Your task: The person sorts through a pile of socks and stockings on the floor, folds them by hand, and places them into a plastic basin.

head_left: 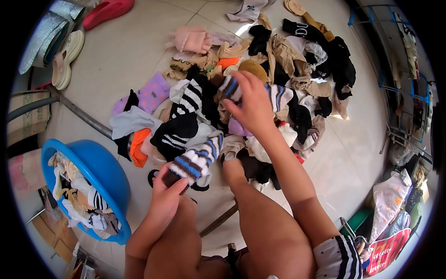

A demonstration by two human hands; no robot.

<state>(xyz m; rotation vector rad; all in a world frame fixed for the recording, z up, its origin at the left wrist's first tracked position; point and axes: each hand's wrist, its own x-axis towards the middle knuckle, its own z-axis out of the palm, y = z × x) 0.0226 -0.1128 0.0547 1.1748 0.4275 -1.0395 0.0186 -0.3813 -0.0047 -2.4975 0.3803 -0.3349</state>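
Note:
My left hand (pixel 166 188) grips the brown cuff of a fuzzy striped sock (pixel 197 160) in blue, white and brown, its foot part pointing up and right. My right hand (pixel 251 102) is over the sock pile, fingers closed around a second fuzzy sock (pixel 280 97) with similar stripes; parts of it show on both sides of the hand. Beneath and around lie mixed socks: black ones with white stripes (pixel 188 100), a purple dotted one (pixel 155 90), an orange one (pixel 140 146) and beige ones (pixel 285 53).
A blue basin (pixel 104 160) holding socks stands at the left. Pale clogs (pixel 67 60) and a red slipper (pixel 107 13) lie at the upper left. A blue-and-metal rack (pixel 399 88) is at the right, with bags (pixel 390 200) below it. My legs are at the bottom.

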